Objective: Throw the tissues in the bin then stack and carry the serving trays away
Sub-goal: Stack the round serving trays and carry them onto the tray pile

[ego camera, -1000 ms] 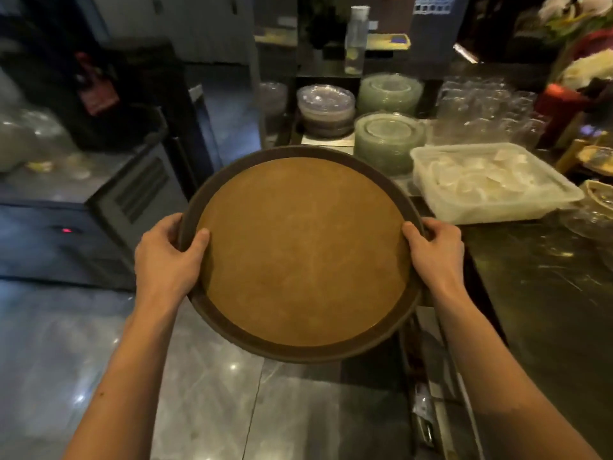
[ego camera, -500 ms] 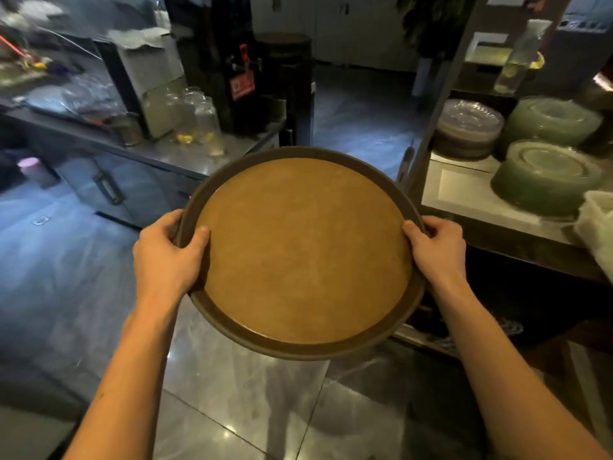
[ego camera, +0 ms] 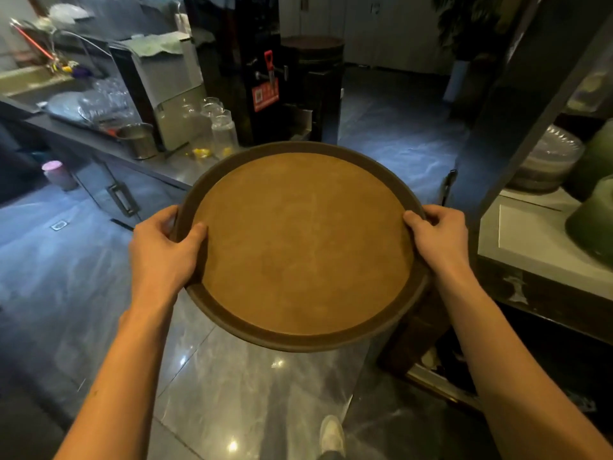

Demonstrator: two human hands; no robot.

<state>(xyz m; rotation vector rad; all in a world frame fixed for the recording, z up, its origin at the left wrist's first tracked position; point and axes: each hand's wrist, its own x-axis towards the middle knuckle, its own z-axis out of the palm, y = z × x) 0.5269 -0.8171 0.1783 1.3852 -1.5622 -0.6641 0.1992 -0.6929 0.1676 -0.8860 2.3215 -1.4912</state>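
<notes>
A round brown serving tray (ego camera: 302,247) with a dark raised rim and a tan inner mat is held level in front of me, above the floor. My left hand (ego camera: 162,250) grips its left rim, thumb on the mat. My right hand (ego camera: 438,237) grips the right rim the same way. Whether more trays lie stacked under it is hidden from this angle. Nothing rests on the tray. No tissues or bin are in view.
A steel counter (ego camera: 99,134) with glass jars (ego camera: 215,127) and a metal pot runs along the left. A black cabinet (ego camera: 265,68) stands ahead. A shelf with stacked plates (ego camera: 544,161) is at the right. Glossy tiled floor (ego camera: 391,127) stretches ahead between them.
The view has swung left, away from the shelf of plates and the plastic tub, toward the counter and aisle. Both hands keep the same grip on the tray.
</notes>
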